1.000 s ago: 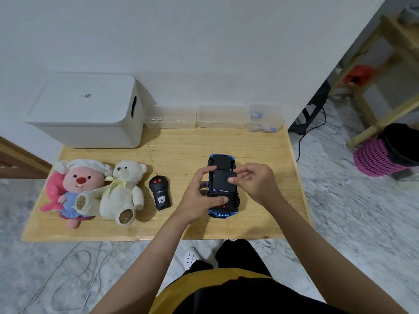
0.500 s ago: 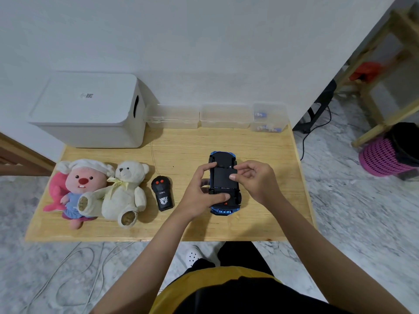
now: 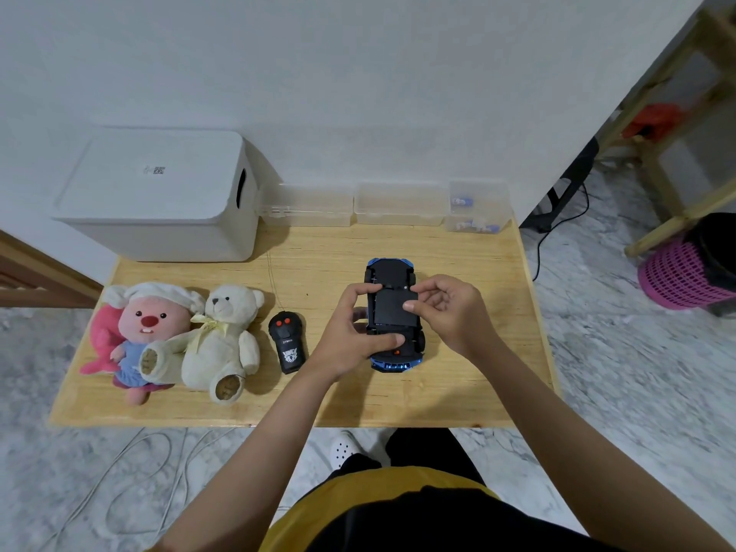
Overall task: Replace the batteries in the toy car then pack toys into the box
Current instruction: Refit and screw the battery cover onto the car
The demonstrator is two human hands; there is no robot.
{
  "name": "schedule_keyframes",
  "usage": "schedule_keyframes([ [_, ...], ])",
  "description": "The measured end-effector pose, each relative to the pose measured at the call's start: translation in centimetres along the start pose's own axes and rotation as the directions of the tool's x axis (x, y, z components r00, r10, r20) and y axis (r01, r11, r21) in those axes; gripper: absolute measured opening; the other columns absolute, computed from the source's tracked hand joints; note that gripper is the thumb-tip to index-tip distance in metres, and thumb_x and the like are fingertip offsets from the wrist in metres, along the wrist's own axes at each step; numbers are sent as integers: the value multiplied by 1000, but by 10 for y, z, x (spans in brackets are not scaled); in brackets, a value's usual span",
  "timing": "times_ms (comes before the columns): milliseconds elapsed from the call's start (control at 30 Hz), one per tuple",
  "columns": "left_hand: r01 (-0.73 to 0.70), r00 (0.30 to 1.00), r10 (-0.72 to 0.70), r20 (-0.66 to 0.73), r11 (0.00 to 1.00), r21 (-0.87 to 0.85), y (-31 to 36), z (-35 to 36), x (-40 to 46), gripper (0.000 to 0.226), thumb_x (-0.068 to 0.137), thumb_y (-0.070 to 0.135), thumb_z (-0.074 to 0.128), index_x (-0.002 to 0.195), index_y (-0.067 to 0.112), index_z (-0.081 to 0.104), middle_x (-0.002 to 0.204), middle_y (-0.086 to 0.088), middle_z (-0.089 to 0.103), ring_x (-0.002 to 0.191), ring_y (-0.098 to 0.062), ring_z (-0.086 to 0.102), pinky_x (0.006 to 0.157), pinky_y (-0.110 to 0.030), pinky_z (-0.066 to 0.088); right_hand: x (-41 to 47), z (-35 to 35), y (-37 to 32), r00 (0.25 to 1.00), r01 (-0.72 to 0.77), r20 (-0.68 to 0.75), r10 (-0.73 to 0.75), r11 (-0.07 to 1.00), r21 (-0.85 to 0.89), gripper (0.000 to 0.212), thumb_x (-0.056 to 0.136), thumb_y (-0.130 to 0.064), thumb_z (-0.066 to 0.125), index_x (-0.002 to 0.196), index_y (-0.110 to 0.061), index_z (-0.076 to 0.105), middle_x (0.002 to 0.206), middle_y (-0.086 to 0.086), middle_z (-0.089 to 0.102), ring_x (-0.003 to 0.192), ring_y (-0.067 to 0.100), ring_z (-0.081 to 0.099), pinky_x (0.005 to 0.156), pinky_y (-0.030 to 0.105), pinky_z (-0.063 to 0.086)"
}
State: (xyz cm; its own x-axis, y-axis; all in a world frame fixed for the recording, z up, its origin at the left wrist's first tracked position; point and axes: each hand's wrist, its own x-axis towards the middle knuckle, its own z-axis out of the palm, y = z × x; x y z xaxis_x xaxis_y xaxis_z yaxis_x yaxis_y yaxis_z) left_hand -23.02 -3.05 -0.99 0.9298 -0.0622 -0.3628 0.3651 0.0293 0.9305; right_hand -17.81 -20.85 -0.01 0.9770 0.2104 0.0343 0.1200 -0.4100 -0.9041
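Blue at its edges, the toy car (image 3: 392, 312) lay upside down near the middle of the table (image 3: 470, 392), gripped at its left side by the left hand (image 3: 350, 336) while the right hand (image 3: 446, 312) pinched at the battery cover, which looked still in place. Judging by this, the battery swap was barely begun, and the two plush toys (image 3: 179, 340) and remote (image 3: 286, 342) waited unpacked along the front-left edge, the white box (image 3: 159, 197) closed at the back-left corner.

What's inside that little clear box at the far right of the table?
The clear box holds a few small blue-and-white items, probably batteries, though too small to confirm. Anything deeper behind its cloudy walls can't be seen.
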Motion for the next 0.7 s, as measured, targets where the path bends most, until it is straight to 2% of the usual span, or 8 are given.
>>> schedule_keyframes([
  [200,2,1000,-3,23,1000,17,3,1,2,77,59,15,85,119,41,44,114,-17,58,100,-32,63,80,-48,58,10,-2,-4,996,-87,5,87,994,68,23,71,-7,79,92,-6,69,73,2,62,62,5,55,65,17,50],
  [367,-8,1000,8,14,1000,1,4,0,2,77,65,6,83,121,40,43,113,-16,57,105,-28,60,79,-46,58,10,-4,-5,996,-88,20,87,995,46,24,71,-10,81,91,-5,69,74,5,63,64,10,56,66,18,51],
  [500,-6,1000,6,20,1000,0,5,-3,0,77,59,11,83,119,43,46,111,-14,59,108,-29,59,81,-47,58,8,-4,-5,992,-124,42,122,990,67,21,70,-8,81,86,-6,68,69,2,61,58,0,53,62,13,49],
  [633,-1,1000,1,18,1000,11,4,-4,-1,76,54,19,85,116,43,48,110,-13,60,107,-33,59,81,-48,58,7,-5,-7,989,-138,65,133,986,94,21,70,-6,80,86,-4,67,69,1,60,57,-1,53,61,12,48],
  [700,-2,1000,1,19,1000,18,4,-3,-1,75,56,15,84,116,41,48,110,-13,60,106,-32,60,80,-48,58,7,-6,-7,987,-149,69,143,984,97,21,70,-7,81,85,-3,68,71,4,63,58,1,55,61,12,49],
])
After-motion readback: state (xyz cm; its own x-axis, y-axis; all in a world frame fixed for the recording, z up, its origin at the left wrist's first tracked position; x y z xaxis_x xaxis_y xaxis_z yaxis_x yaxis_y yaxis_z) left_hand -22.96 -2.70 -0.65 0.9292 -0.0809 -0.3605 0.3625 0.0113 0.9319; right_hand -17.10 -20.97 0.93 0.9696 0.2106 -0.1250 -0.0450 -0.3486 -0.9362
